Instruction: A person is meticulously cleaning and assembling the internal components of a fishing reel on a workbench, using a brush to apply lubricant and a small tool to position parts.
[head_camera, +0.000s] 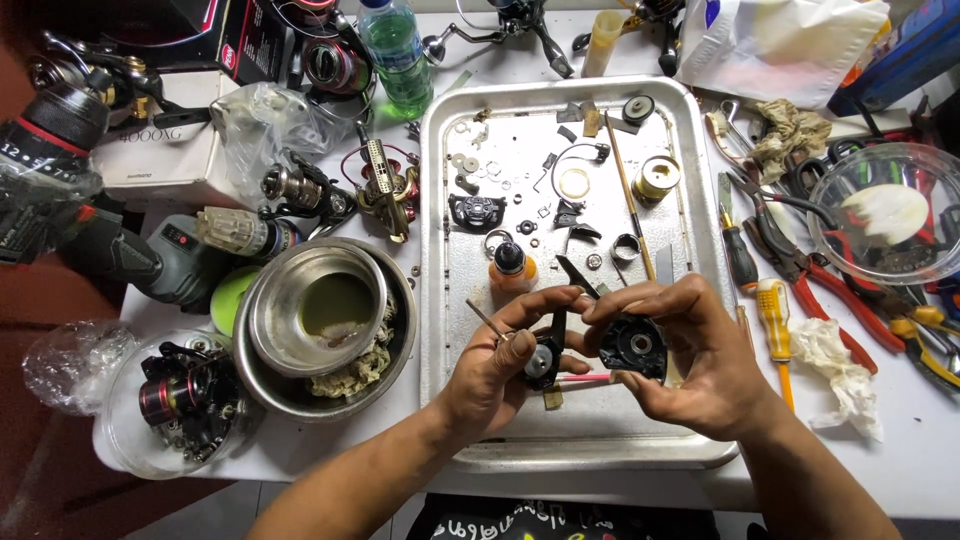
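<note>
The left hand (497, 365) is gripping a black reel part (545, 358) and a thin metal pin (487, 319). The right hand (690, 350) is closing its fingers around a black round reel housing (632, 347). Both parts are being held just beside each other, above the near edge of the metal tray (440, 300) lying on the bench (900, 450). A steel bowl (318, 312) is sitting left of the tray, with screwdrivers (755, 290) to its right.

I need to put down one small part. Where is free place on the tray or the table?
The metal tray is bare along its left side, below the small orange bottle, and along its near edge under the hands. The far half is crowded with small parts. Right of the tray, screwdrivers and pliers fill the table.
</note>
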